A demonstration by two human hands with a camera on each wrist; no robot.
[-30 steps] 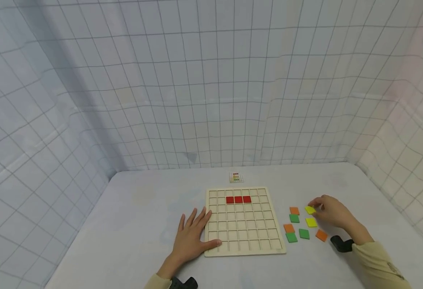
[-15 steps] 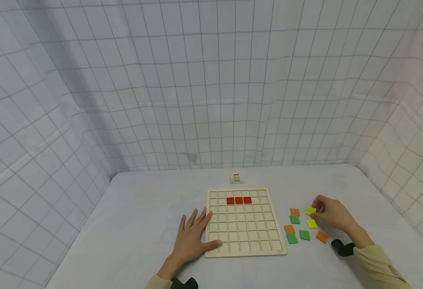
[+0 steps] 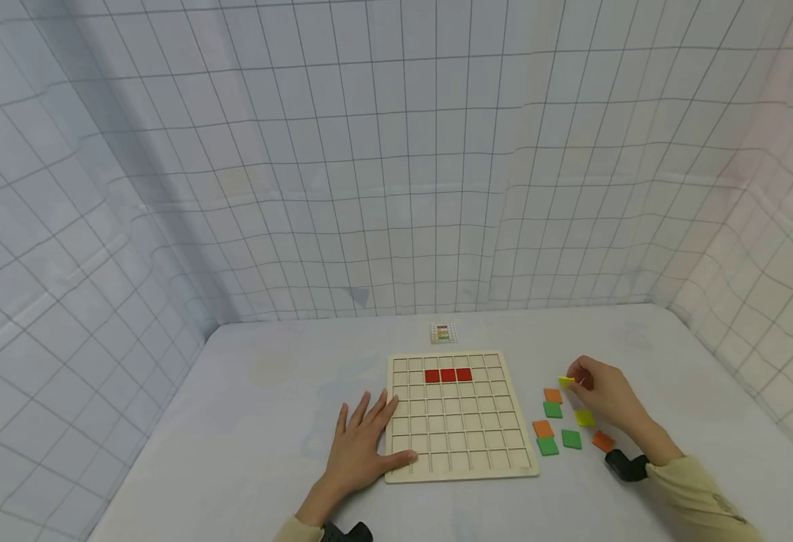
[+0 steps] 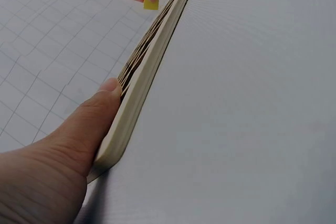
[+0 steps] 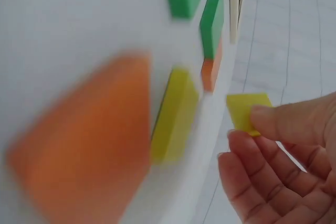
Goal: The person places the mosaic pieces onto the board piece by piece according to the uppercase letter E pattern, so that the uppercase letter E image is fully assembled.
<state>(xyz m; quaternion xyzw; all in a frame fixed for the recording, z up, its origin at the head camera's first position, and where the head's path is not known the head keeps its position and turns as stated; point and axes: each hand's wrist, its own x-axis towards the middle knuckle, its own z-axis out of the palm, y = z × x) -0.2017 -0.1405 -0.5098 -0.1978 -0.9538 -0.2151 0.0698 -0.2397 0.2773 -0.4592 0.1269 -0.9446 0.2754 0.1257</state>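
My right hand (image 3: 606,391) pinches a yellow square tile (image 5: 243,109) between thumb and fingers, held up off the table in the right wrist view. In the left wrist view the same tile (image 4: 151,2) hangs below the fingertips, beyond the board. My left hand (image 3: 358,452) lies spread at the left edge of a pale wooden grid board (image 3: 464,429), its thumb over the near left corner. Three red tiles (image 3: 448,376) sit side by side in the board's second row from the far edge.
Right of the board lie loose tiles: a second yellow tile (image 3: 584,418), several green ones such as this green tile (image 3: 571,439), and several orange ones such as this orange tile (image 3: 543,429). A small pattern card (image 3: 443,333) lies beyond the board. Grid-patterned curtains surround the table.
My right hand has lifted the yellow tile off the table and carried it a little left and away from me. The left hand has stayed on the board.
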